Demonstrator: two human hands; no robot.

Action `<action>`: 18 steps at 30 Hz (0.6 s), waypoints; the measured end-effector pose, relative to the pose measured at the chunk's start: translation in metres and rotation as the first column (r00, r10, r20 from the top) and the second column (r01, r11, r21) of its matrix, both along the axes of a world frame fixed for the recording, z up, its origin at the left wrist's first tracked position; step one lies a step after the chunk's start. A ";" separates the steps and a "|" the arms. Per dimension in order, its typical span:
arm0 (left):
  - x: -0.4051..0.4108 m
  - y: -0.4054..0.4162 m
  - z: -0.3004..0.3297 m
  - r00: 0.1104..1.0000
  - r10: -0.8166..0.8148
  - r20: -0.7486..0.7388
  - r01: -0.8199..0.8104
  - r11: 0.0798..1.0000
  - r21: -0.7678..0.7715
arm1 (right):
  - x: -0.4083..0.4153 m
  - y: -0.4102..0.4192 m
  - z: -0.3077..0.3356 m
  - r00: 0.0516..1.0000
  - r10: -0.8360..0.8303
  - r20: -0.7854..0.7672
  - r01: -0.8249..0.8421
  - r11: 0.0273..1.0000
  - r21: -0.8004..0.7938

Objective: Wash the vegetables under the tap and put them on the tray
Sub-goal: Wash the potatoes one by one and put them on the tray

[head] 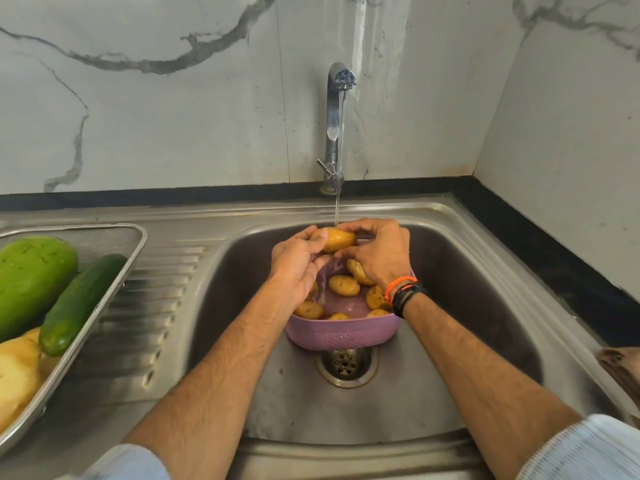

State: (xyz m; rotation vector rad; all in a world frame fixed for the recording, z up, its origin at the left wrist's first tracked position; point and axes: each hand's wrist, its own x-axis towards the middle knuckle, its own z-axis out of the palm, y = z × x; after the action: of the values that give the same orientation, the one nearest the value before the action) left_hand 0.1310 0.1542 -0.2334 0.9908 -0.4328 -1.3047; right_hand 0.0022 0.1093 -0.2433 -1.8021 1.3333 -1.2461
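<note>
A yellow-brown potato [336, 239] sits under the running stream from the steel tap [335, 112]. My left hand [297, 263] grips its left end and my right hand [377, 254] curls over its right end. Below them a pink plastic colander [341, 336] stands in the sink [467, 306] with several more potatoes [344, 285] inside. On the left drainboard a metal mesh tray [114, 271] holds a big light-green vegetable [33, 275], a dark cucumber [81, 303] and pale yellow pieces [17, 372].
The drain [346, 365] lies just in front of the colander. A brown cloth [621, 368] rests at the sink's right edge. A marble wall rises behind the tap, and a black counter strip runs along the back and right.
</note>
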 end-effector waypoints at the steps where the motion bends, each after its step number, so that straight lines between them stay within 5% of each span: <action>1: 0.000 0.000 -0.001 1.000 -0.012 0.009 0.012 1.000 0.000 | 0.000 0.000 0.000 1.000 0.004 0.002 -0.004 1.000 0.001; 8: 0.000 0.000 -0.002 0.998 -0.036 0.057 0.034 0.999 0.029 | -0.001 -0.003 0.000 0.995 0.043 0.087 -0.048 0.997 0.052; 18: 0.001 -0.001 -0.002 0.999 -0.004 -0.035 0.006 0.998 0.067 | -0.002 -0.004 0.000 0.996 0.043 -0.072 -0.041 0.999 0.035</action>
State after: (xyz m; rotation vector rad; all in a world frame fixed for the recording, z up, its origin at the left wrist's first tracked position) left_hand 0.1317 0.1532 -0.2357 1.0218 -0.3672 -1.3461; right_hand 0.0007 0.1050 -0.2432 -1.8581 1.3412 -1.1392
